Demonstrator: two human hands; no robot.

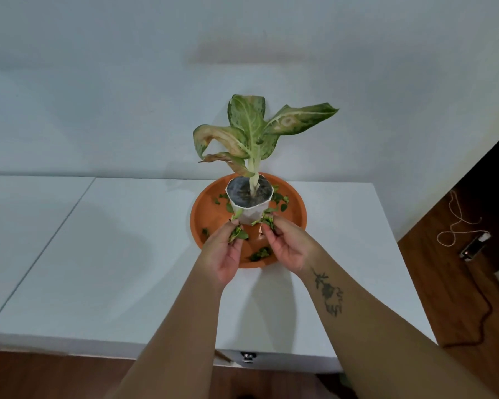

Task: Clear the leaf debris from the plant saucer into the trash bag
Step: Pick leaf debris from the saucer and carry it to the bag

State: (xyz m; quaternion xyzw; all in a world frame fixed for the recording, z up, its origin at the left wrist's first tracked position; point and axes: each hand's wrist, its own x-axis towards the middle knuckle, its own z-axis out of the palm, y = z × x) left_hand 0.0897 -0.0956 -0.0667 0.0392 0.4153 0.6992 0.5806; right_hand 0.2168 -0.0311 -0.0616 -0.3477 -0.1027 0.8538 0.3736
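The left hand (225, 254), palm up, curls its fingers and thumb around a small clump of green leaf scraps (238, 234). The right hand (287, 244) mirrors it just beside, pinching another clump at its fingertips. Both hands hover over the near half of a round orange saucer (296, 217), close to the base of a white faceted pot (248, 213) standing in its middle. More scraps lie loose in the saucer: a cluster by the near rim between the wrists, one piece at the left edge, and several tucked behind and to the right of the pot. A drooping variegated plant (251, 131) with browning leaves rises from the pot. The saucer sits toward the back of a white table (113, 254); wooden floor (455, 298) with a loose cord shows to the right. The trash bag is not in view. To do this step well, each grip probably wants closing firmly, since the scraps look light and apt to slip. The hands should lift clear without nudging the pot or brushing the low leaves. The pieces behind the pot would need a reach around it.
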